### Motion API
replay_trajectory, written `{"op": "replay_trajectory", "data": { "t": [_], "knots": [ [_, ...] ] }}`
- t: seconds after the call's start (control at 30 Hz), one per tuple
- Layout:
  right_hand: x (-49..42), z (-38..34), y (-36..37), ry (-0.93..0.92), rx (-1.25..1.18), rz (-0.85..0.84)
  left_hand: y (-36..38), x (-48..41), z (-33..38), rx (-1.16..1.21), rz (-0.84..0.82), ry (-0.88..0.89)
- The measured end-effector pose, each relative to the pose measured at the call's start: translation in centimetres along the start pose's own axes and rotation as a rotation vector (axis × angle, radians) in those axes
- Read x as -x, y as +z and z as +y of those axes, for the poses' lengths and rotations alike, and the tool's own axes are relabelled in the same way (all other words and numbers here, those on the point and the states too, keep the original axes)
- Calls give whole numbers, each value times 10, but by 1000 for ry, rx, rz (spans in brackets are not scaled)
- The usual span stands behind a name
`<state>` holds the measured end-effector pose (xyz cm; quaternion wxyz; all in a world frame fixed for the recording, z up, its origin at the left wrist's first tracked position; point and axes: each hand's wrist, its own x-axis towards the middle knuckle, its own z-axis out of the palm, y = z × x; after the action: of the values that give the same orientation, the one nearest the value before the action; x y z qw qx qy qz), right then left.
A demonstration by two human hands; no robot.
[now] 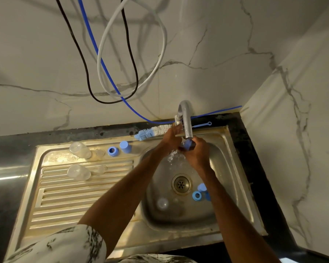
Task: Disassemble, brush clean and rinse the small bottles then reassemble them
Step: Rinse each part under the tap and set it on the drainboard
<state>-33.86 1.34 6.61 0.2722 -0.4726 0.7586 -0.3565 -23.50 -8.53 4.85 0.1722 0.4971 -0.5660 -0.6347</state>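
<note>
Right hand (197,152) grips blue part (187,144) under running tap (186,120): rinse step, I judge. Left hand (172,137) reaches toward the tap base; cannot tell its grip. Basin (222,168) holds clear bottle (162,203), blue ring (197,195), blue cap (202,187). Drainboard (74,196) carries rear bottle (80,149), front bottle (78,172), second ring (112,150), second cap (125,146). Next, probably: set the part on the drainboard, take a basin piece.
</note>
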Motion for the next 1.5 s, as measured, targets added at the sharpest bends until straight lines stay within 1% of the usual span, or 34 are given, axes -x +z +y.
{"op": "replay_trajectory", "data": {
  "t": [0.13,0.17,0.23,0.3,0.37,0.47,0.53,0.57,0.6,0.63,0.67,0.7,0.77,0.87,1.0,1.17,1.3,1.37,1.5],
  "knots": [
    [6,3,-3,42,-78,-33,-1,3,2,-85,-23,22],
    [6,5,-3,54,-106,-38,0,4,4,-97,-15,21],
    [9,7,1,107,-111,-107,-3,15,0,-73,34,7],
    [10,8,4,233,-128,-222,-7,29,-10,-53,74,-6],
    [14,5,5,324,-253,-342,-17,51,-33,-69,153,15],
    [19,-5,0,337,-390,-538,-38,91,-69,-120,284,31],
    [24,-2,6,352,-453,-665,-55,116,-89,-103,339,-12],
    [29,-2,14,360,-418,-656,-64,126,-98,-95,356,-57],
    [33,2,27,336,-247,-552,-73,135,-105,-99,369,-102],
    [38,9,40,307,-66,-408,-81,145,-110,-112,388,-139],
    [42,19,55,284,60,-328,-90,154,-116,-130,404,-160],
    [44,29,69,265,99,-296,-95,162,-120,-148,417,-170],
    [48,23,100,209,174,-297,-109,177,-128,-189,456,-176],
    [66,-29,131,180,178,-310,-125,191,-142,-223,488,-214],
    [75,-63,184,82,188,-356,-142,199,-154,-291,442,-226],
    [72,-79,239,-100,367,-405,-160,197,-171,-358,406,-248],
    [65,-75,268,-136,491,-431,-169,190,-178,-418,360,-281],
    [62,-74,277,-134,512,-420,-173,186,-179,-429,358,-269],
    [57,-72,279,-112,530,-462,-170,185,-181,-472,380,-213]
  ]
}}
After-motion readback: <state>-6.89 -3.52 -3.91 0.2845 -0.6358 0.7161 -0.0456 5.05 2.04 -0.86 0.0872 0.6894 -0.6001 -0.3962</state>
